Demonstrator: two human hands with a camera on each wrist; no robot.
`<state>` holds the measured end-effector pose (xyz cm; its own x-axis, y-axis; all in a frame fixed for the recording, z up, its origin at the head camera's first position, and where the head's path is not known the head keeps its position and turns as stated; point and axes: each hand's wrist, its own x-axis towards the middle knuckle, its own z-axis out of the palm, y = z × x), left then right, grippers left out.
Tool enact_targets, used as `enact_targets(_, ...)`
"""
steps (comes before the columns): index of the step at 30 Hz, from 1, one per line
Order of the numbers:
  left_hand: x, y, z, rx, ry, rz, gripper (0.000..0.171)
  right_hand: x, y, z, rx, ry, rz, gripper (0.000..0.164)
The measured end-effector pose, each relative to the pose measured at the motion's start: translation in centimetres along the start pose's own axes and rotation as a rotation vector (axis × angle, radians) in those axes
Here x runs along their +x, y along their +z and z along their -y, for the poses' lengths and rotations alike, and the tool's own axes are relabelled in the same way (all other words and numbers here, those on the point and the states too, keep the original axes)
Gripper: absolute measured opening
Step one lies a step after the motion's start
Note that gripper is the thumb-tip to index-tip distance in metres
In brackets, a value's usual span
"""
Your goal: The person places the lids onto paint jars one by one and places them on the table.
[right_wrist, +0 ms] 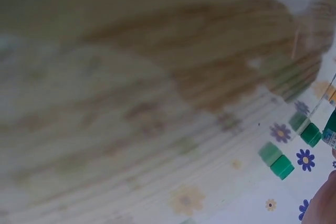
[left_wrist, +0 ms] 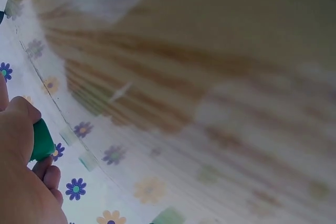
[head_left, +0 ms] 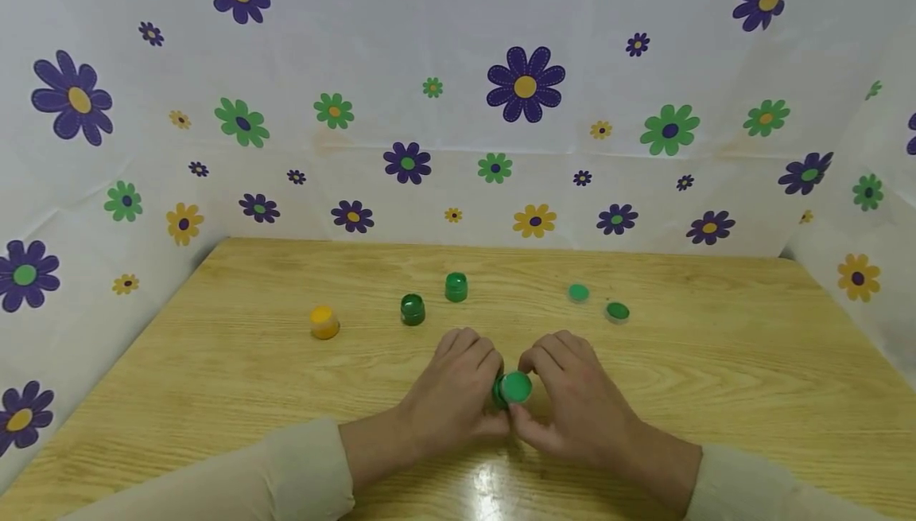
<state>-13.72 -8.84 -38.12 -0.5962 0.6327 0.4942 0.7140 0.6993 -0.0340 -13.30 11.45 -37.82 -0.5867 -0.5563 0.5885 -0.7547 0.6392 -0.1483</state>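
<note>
Both hands meet near the table's front middle around a small green paint jar (head_left: 498, 395). The left hand (head_left: 458, 386) grips the jar's body, its fingers hiding much of it. From the other side the right hand (head_left: 580, 402) holds the bright green lid (head_left: 516, 387) between thumb and fingers. The lid faces up and tilted; whether it still sits on the rim I cannot tell. In the left wrist view a green piece (left_wrist: 43, 141) shows between the left hand's thumb and fingers. A labelled side of the jar (right_wrist: 329, 132) appears at the right wrist view's edge.
Behind the hands stand a dark green jar (head_left: 412, 310) and a lighter green jar (head_left: 456, 287), both without lids. A yellow jar (head_left: 324, 322) stands farther left. Two loose green lids (head_left: 578, 293) lie at the back right. Flowered cloth (head_left: 458, 123) borders the wooden table.
</note>
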Motion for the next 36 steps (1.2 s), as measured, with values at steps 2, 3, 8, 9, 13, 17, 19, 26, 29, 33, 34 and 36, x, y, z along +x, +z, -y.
enact_targets(2, 0.02, -0.05, -0.07, 0.006, 0.004, -0.003, 0.037, -0.01, 0.0, 0.02, 0.002, -0.006, 0.001, 0.027)
enact_targets(3, 0.03, -0.07, -0.1, 0.009, 0.005, -0.003, 0.036, -0.01, 0.01, 0.02, 0.002, -0.008, 0.002, 0.027)
enact_targets(8, -0.01, -0.09, -0.21, 0.015, 0.005, 0.004, 0.035, -0.02, 0.09, 0.01, 0.001, -0.029, 0.009, 0.028)
enact_targets(9, -0.02, -0.07, -0.22, 0.016, 0.006, 0.005, 0.035, -0.01, 0.1, 0.0, 0.0, -0.033, 0.009, 0.028)
enact_targets(13, -0.05, -0.03, -0.27, 0.02, 0.008, 0.015, 0.035, 0.0, 0.09, 0.02, 0.0, -0.045, 0.004, 0.029)
enact_targets(17, -0.01, -0.02, -0.33, 0.016, 0.01, 0.022, 0.035, -0.06, 0.1, 0.0, 0.002, -0.052, 0.008, 0.029)
enact_targets(19, -0.01, 0.02, -0.34, 0.013, 0.012, 0.02, 0.035, -0.11, 0.13, -0.04, 0.004, -0.055, 0.012, 0.029)
enact_targets(26, 0.0, 0.05, -0.2, 0.003, 0.019, 0.018, 0.035, -0.01, 0.21, -0.08, 0.005, -0.072, 0.009, 0.029)
enact_targets(29, 0.03, 0.06, -0.16, -0.007, 0.033, 0.01, 0.034, 0.03, 0.22, -0.08, 0.003, -0.08, 0.005, 0.029)
enact_targets(33, 0.04, 0.07, -0.13, -0.021, 0.043, -0.002, 0.034, 0.07, 0.18, -0.08, -0.002, -0.08, 0.007, 0.029)
enact_targets(34, 0.02, 0.07, -0.12, -0.026, 0.044, -0.001, 0.033, 0.09, 0.16, -0.09, -0.005, -0.079, 0.008, 0.029)
enact_targets(36, 0.02, -0.01, -0.1, -0.033, 0.043, 0.005, 0.034, 0.11, 0.09, -0.1, -0.012, -0.07, 0.014, 0.029)
